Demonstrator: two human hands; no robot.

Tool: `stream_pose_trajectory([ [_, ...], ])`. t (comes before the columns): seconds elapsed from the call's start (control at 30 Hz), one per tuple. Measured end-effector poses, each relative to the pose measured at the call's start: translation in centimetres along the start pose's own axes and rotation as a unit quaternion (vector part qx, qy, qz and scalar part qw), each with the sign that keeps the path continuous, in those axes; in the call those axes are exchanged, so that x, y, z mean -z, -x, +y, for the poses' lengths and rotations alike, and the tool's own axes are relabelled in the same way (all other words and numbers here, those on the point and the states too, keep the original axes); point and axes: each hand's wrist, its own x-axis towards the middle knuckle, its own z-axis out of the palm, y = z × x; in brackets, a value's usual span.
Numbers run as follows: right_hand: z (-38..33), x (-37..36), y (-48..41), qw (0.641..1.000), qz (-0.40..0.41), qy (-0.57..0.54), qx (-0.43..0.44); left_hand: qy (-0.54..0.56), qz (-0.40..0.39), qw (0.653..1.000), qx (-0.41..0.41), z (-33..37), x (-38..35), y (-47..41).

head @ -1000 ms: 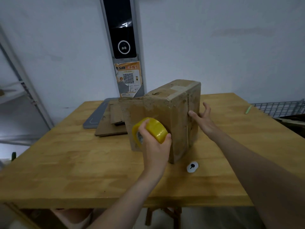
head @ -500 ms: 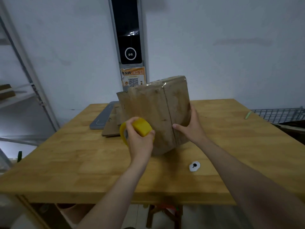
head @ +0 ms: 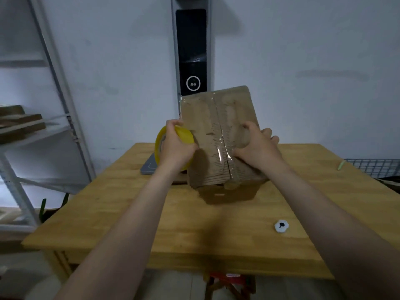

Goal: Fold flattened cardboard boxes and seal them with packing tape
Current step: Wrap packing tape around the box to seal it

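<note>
Mid-table: cardboard box (head: 216,137), tilted, taped face toward camera; left hand (head: 176,148) with tape roll (head: 184,135) at its left edge, right hand (head: 257,146) gripping its right side. Behind box to the left, flat slab (head: 148,167) on table (head: 194,230); wall panel (head: 191,50) upright behind box. Left of table, shelf rack (head: 54,83) with cardboard pieces (head: 19,122) on a shelf; near right on table, small disc (head: 281,226); far right, stick (head: 341,164) at table edge, wire basket (head: 376,167) beyond.

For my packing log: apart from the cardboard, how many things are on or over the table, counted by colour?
Yellow: 1, tape roll, held in the left hand
White: 1, small disc
Grey: 1, flat slab
Green: 1, thin stick
Total: 4
</note>
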Motion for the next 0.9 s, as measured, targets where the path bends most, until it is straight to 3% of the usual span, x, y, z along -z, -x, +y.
stream_pose_trajectory([
  [0.17, 1.0, -1.5, 1.2, 0.998, -0.054, 0.0, -0.018, -0.045, -0.049, 0.996, 0.051, -2.5, -0.2, -0.2],
  [0.57, 3.0, -2.2, -0.2, 0.997, -0.063, 0.003, -0.048, -0.063, -0.093, 0.992, 0.06, -3.2, -1.1, -1.6],
  [0.63, 4.2, -3.1, -0.2, 0.994, -0.09, 0.007, -0.061, -0.033, -0.097, 0.992, 0.069, -3.4, -1.6, -1.5],
  [0.9, 7.9, -6.4, 1.8, 0.974, -0.202, 0.018, -0.098, -0.103, -0.156, 0.979, 0.078, -6.1, -3.7, -0.2],
])
